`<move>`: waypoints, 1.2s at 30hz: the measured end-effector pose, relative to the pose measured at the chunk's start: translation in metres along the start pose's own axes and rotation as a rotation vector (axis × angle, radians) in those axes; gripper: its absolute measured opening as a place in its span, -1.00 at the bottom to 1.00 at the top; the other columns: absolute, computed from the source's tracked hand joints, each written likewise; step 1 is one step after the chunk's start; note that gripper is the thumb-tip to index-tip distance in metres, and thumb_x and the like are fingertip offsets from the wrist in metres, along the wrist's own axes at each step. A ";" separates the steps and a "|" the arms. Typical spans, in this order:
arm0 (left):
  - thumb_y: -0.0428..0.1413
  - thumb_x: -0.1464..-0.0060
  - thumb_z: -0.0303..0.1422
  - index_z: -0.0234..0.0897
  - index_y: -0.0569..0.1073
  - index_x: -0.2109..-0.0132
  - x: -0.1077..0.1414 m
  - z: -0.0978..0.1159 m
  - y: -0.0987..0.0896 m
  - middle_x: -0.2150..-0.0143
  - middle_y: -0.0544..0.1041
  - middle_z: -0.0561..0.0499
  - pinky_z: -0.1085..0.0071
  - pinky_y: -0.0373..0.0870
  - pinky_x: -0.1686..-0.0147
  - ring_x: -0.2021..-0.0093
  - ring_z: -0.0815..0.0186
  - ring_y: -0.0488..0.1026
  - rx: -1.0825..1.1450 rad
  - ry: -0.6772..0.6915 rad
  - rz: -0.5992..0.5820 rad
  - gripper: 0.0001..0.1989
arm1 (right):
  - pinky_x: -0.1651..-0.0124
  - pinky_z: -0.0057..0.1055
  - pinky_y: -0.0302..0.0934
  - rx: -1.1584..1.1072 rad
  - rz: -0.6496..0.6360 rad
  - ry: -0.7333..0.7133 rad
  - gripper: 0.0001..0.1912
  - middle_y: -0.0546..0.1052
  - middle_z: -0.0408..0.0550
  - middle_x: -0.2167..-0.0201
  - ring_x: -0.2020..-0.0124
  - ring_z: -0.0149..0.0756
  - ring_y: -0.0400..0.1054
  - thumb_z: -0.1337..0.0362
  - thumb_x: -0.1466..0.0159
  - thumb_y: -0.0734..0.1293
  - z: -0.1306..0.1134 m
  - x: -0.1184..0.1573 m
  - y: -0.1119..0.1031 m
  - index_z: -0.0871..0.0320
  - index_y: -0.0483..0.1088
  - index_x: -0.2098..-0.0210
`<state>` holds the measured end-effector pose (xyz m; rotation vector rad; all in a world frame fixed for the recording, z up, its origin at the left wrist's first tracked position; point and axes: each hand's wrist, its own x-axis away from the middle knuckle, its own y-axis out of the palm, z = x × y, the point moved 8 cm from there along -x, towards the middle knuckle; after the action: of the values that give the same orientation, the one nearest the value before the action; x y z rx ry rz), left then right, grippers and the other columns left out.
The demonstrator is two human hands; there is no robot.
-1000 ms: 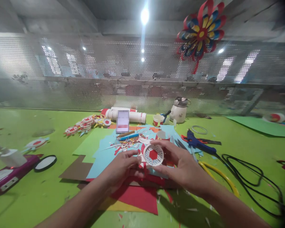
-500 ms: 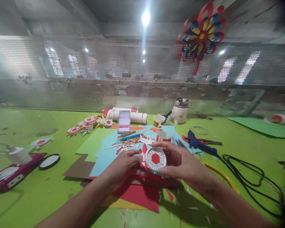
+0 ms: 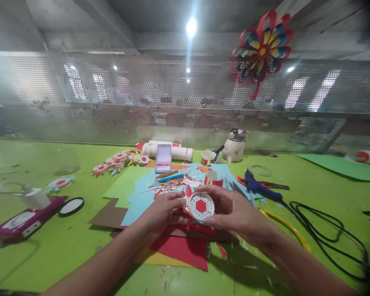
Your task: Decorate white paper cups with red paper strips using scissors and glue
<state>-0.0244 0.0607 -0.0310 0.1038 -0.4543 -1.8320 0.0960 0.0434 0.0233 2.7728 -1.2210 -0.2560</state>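
Observation:
My right hand (image 3: pixel 234 211) pinches a round white paper disc (image 3: pixel 201 193), with a raised rim, blue specks and a red hexagon at its middle, by its right edge. My left hand (image 3: pixel 165 209) is closed on a red-and-white paper piece (image 3: pixel 187 192) with pointed red tips, just left of the disc and partly behind it. Whether the two pieces are joined I cannot tell. Beneath both hands lie light blue paper (image 3: pixel 135 213) and a red sheet (image 3: pixel 185 250). A cut paper cup (image 3: pixel 214 179) stands just beyond the right hand.
A blue glue gun (image 3: pixel 259 187) with a coiled black cable (image 3: pixel 314 230) lies at the right, near yellow-handled scissors (image 3: pixel 288 226). A purple power strip (image 3: pixel 27 220) is at the left. Further back are a phone (image 3: pixel 164 158), finished paper discs (image 3: pixel 119 160) and a bottle (image 3: pixel 234 148).
The camera view has shifted slightly, so the table items appear a little further right. Both hands keep their hold, and the disc has turned slightly.

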 end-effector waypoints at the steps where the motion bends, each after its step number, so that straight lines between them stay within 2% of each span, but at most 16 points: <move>1: 0.21 0.06 -0.43 -0.42 0.50 0.18 0.000 0.000 0.000 0.34 0.57 -0.15 0.41 0.48 0.45 0.50 0.37 0.46 0.002 0.000 0.005 -0.76 | -0.09 -0.22 0.24 0.009 0.002 -0.001 -0.40 0.50 -0.01 0.04 0.01 -0.23 0.38 0.38 0.00 0.51 0.000 0.000 0.000 0.08 0.35 -0.03; 14: 0.26 0.14 -0.40 -0.36 0.51 0.30 0.000 0.002 -0.003 0.39 0.56 -0.07 0.35 0.48 0.36 0.44 0.31 0.48 -0.003 0.003 0.014 -0.81 | -0.04 -0.20 0.27 0.046 0.007 0.008 -0.40 0.53 -0.01 0.11 0.05 -0.22 0.40 0.38 -0.03 0.49 0.003 0.000 -0.001 0.08 0.35 -0.05; 20: 0.23 0.08 -0.39 -0.39 0.51 0.22 0.000 0.001 -0.001 0.35 0.58 -0.12 0.37 0.48 0.38 0.44 0.32 0.49 -0.019 0.013 -0.010 -0.77 | -0.05 -0.21 0.26 0.051 -0.004 0.003 -0.38 0.52 0.00 0.09 0.04 -0.23 0.40 0.37 -0.03 0.49 0.002 0.002 0.002 0.08 0.33 -0.07; 28: 0.21 0.05 -0.41 -0.43 0.50 0.21 0.000 0.000 0.002 0.31 0.57 -0.18 0.37 0.47 0.40 0.44 0.31 0.49 -0.040 0.012 -0.020 -0.78 | -0.10 -0.21 0.21 0.044 0.005 -0.017 -0.34 0.48 0.00 0.03 0.02 -0.23 0.38 0.38 0.01 0.50 -0.002 0.002 0.000 0.08 0.31 -0.07; 32: 0.23 0.06 -0.38 -0.41 0.51 0.23 0.001 0.000 0.003 0.31 0.58 -0.17 0.37 0.47 0.40 0.44 0.30 0.50 -0.025 0.010 -0.025 -0.78 | -0.09 -0.19 0.22 0.055 0.019 0.009 -0.36 0.49 -0.01 0.06 0.02 -0.21 0.37 0.38 0.01 0.49 -0.001 0.003 0.001 0.11 0.31 -0.06; 36: 0.26 0.10 -0.37 -0.42 0.54 0.23 0.001 0.002 0.002 0.34 0.59 -0.15 0.37 0.47 0.38 0.44 0.30 0.51 -0.020 0.005 -0.004 -0.75 | 0.04 -0.23 0.28 0.181 0.014 0.042 -0.42 0.52 -0.05 0.18 0.15 -0.25 0.40 0.41 0.03 0.46 -0.009 -0.016 0.006 0.13 0.37 0.00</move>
<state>-0.0237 0.0596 -0.0286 0.0955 -0.4329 -1.8394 0.0825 0.0513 0.0354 2.9031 -1.3146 -0.0896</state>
